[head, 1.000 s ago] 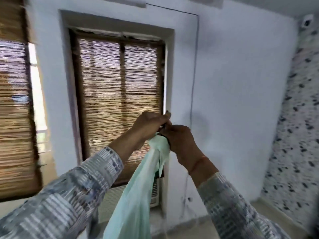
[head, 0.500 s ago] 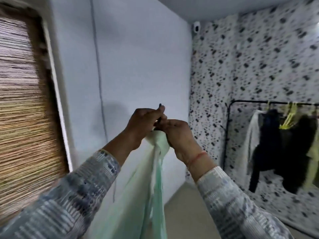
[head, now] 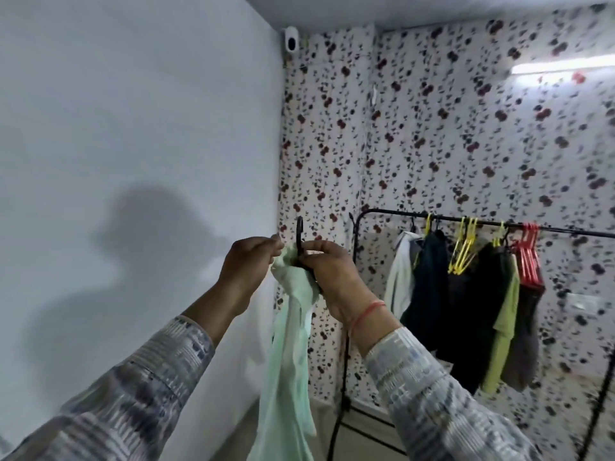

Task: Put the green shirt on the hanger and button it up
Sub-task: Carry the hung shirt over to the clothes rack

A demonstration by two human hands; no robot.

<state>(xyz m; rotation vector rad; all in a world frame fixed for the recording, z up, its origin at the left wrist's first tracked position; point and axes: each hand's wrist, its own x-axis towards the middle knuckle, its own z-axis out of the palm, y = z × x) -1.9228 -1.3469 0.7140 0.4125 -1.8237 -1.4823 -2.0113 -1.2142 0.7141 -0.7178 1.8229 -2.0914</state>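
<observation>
A pale green shirt point(head: 289, 361) hangs straight down from my two raised hands. A black hanger point(head: 299, 235) shows only its hook, which sticks up between the hands; the rest is hidden by the cloth and my fingers. My left hand point(head: 248, 267) pinches the shirt's top edge on the left of the hook. My right hand point(head: 334, 272) grips the hanger's neck together with the cloth on the right.
A black clothes rail point(head: 466, 220) stands at the right against spotted wallpaper, carrying dark garments point(head: 466, 304), a lime one, yellow hangers point(head: 464, 247) and red hangers point(head: 529, 254). A plain white wall point(head: 133, 144) fills the left. A small camera point(head: 291, 44) sits in the ceiling corner.
The view has swung right, from the blinds on the window to the room's corner and the clothes rail. Both hands keep their hold at the shirt's top, and the hanger hook now shows.
</observation>
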